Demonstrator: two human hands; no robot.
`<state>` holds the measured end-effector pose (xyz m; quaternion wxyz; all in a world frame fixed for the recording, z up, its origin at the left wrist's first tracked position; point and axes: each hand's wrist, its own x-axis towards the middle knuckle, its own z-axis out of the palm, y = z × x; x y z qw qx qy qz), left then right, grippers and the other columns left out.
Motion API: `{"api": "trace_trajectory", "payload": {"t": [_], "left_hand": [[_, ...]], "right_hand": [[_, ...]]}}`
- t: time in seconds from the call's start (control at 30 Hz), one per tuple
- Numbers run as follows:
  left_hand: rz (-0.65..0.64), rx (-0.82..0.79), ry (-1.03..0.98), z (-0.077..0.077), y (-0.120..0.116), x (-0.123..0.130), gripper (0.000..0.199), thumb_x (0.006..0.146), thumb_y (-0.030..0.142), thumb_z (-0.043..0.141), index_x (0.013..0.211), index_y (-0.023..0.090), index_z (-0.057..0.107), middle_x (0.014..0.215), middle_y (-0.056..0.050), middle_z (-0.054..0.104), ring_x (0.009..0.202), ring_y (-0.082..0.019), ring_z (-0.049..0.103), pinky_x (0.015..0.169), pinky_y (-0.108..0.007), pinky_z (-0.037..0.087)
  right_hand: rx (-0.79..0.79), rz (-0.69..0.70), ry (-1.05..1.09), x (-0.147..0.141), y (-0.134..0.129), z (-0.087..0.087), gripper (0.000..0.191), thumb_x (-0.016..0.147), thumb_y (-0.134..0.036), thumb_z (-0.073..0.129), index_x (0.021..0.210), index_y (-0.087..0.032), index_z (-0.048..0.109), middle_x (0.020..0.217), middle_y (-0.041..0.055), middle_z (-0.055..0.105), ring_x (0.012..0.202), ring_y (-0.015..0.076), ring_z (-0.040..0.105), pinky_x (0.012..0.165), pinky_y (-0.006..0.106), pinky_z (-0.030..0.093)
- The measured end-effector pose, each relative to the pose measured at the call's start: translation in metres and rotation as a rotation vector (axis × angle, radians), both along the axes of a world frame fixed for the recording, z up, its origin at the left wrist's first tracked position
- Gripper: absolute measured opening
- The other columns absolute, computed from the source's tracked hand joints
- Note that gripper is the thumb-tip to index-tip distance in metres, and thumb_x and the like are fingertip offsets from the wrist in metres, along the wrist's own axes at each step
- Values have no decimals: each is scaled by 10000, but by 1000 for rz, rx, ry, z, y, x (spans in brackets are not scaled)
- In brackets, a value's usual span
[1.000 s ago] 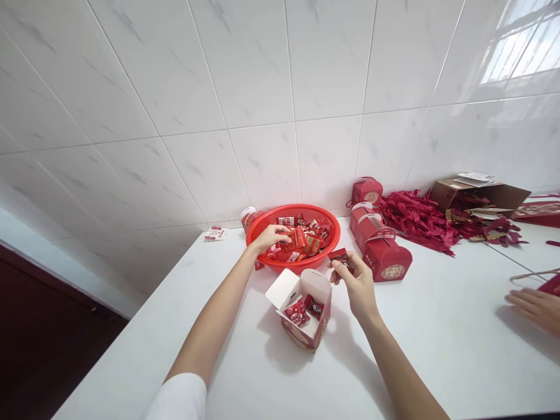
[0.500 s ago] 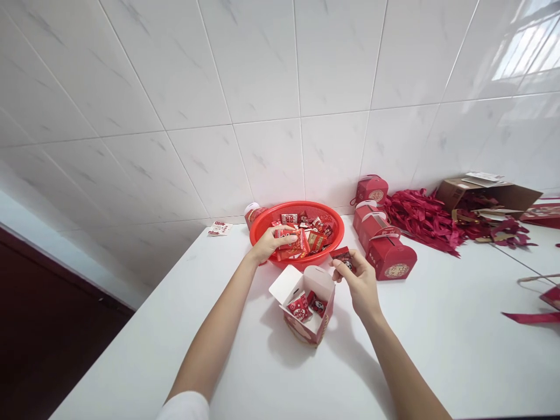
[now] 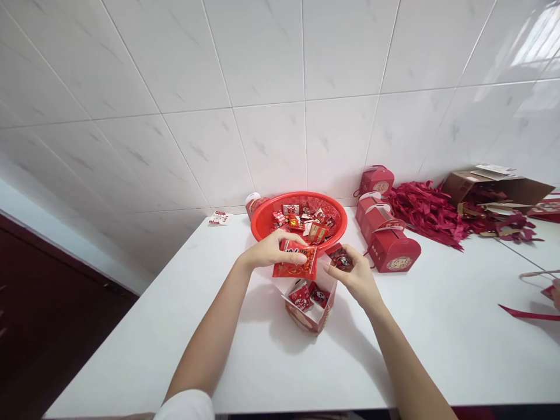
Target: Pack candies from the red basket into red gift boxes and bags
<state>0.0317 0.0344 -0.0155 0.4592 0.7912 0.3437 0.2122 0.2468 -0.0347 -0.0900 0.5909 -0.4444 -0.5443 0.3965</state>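
Note:
My left hand (image 3: 276,249) pinches a red snack packet (image 3: 294,267) above the back of an open gift box (image 3: 301,318). Between the thumb and fingers of my right hand (image 3: 359,279) is a dark red candy packet (image 3: 340,258), at the box's right rear corner. Inside the box lie small red packets (image 3: 301,298); its raised flaps are partly covered by the snack packet. Just behind both hands stands a red plastic basket (image 3: 258,224) holding many wrapped sweets (image 3: 317,233).
Closed red gift boxes (image 3: 396,251) line up right of the basket. Beyond them lie dark red ribbons (image 3: 426,213) and a cardboard box (image 3: 464,186) on its side. Printed cards (image 3: 220,218) rest at the table's back left. Part of another person's hand (image 3: 556,293) shows at the right edge.
My left hand has brought the snack packet out of the basket, toward me and over the gift box. My right hand still holds its packet close to the box. The view has shifted slightly.

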Motion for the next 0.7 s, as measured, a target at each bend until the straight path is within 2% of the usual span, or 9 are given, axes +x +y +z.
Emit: {"api": "trace_trajectory", "payload": {"t": [0.13, 0.23, 0.37, 0.6, 0.7], "left_hand": [[-19, 30, 108, 6, -9, 3, 363, 716, 425, 773, 983, 179, 758, 970, -43, 741, 945, -234, 647, 842, -303, 483], [-110, 50, 172, 10, -13, 6, 321, 762, 413, 739, 994, 192, 761, 938, -27, 744, 900, -210, 647, 809, -280, 474], [-213, 51, 257, 12, -17, 9, 212, 799, 360, 708, 916, 190, 763, 863, -9, 745, 815, -173, 642, 768, -250, 458], [-194, 28, 271, 8, -17, 8, 212, 796, 373, 704, 891, 188, 744, 835, -1, 729, 769, -163, 633, 690, -235, 431], [-181, 65, 312, 2, -16, 7, 268, 761, 395, 735, 945, 201, 742, 824, 9, 712, 762, -164, 620, 666, -233, 415]], "right_hand": [[-13, 25, 1, 1, 1, -1, 288, 708, -367, 768, 924, -195, 687, 871, 40, 709, 772, 203, 612, 690, 312, 496], [-31, 20, -1, 0, 1, 0, 250, 722, -380, 751, 871, -192, 681, 820, 34, 703, 717, 187, 598, 650, 297, 487], [-15, -26, -60, 1, 1, -1, 182, 716, -309, 718, 846, -189, 677, 776, 16, 684, 689, 174, 575, 625, 282, 464], [-7, -38, -94, 2, 1, -2, 162, 732, -305, 706, 845, -194, 672, 716, 3, 645, 646, 160, 529, 589, 273, 430], [-14, -52, -107, 2, 1, -1, 155, 721, -311, 716, 810, -198, 660, 679, -4, 610, 650, 163, 517, 574, 267, 414]]}}
